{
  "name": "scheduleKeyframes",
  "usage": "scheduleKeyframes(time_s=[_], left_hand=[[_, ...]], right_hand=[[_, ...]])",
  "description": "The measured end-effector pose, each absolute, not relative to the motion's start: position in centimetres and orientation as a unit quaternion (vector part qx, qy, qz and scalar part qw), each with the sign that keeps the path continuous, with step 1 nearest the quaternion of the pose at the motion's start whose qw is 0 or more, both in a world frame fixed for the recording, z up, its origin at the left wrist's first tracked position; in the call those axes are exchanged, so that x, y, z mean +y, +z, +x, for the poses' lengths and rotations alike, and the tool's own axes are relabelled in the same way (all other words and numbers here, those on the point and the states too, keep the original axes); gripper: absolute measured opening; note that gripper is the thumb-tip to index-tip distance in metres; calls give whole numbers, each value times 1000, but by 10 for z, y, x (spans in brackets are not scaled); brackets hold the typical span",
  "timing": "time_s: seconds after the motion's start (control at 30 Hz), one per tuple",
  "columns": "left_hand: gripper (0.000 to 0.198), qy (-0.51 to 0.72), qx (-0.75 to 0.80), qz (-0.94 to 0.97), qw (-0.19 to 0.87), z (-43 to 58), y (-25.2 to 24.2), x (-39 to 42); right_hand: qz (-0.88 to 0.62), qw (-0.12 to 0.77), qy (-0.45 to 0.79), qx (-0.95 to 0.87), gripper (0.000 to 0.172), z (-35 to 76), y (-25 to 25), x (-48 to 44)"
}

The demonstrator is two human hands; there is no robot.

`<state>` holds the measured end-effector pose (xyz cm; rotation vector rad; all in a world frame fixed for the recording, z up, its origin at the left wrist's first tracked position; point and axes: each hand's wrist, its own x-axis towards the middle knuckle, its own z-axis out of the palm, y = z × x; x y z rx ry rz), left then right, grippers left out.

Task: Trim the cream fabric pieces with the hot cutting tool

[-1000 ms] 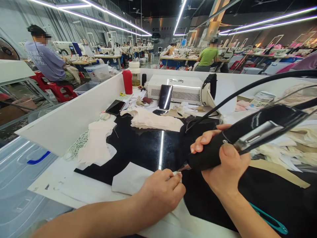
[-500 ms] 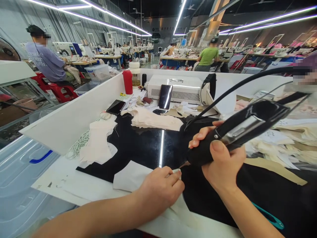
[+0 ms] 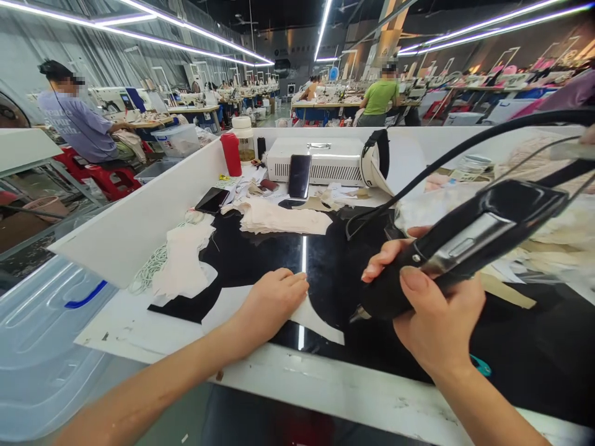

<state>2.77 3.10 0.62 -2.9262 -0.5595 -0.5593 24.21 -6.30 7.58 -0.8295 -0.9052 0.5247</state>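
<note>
My right hand (image 3: 437, 310) is wrapped round a black corded power tool (image 3: 469, 241) with a pointed metal tip. The tip angles down to the left, above or at the glossy black sheet; I cannot tell if it touches. My left hand (image 3: 272, 303) lies palm down, fingers flat, on a white curved piece (image 3: 320, 328) near the front edge, left of the tool. The white piece rests on the black sheet (image 3: 260, 263). Beyond my left hand are a stack of pale cut pieces (image 3: 283, 218) and another pale pile (image 3: 181, 263).
A white vented box (image 3: 320, 164) stands at the back, a phone (image 3: 299, 176) leaning on it. Beside it are a red cup (image 3: 231, 155) and a jar (image 3: 244, 139). The tool's cable (image 3: 432, 170) arcs across the right. A teal-handled item (image 3: 482, 365) lies beside my right wrist.
My left hand has loosened its pinch at the piece's edge and moved up and left, now lying flat on it. The tool has shifted slightly right, its tip away from the piece.
</note>
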Motion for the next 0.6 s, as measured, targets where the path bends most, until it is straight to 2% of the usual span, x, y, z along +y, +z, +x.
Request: scheduleKeyframes(time_s=[0.23, 0.6], left_hand=[[25, -256, -65, -964, -20, 23, 20, 0], [26, -232, -60, -971, 13, 22, 2, -14]], right_hand=[[-370, 788, 264, -414, 49, 234, 65, -75], [-370, 795, 238, -418, 50, 229, 63, -70]])
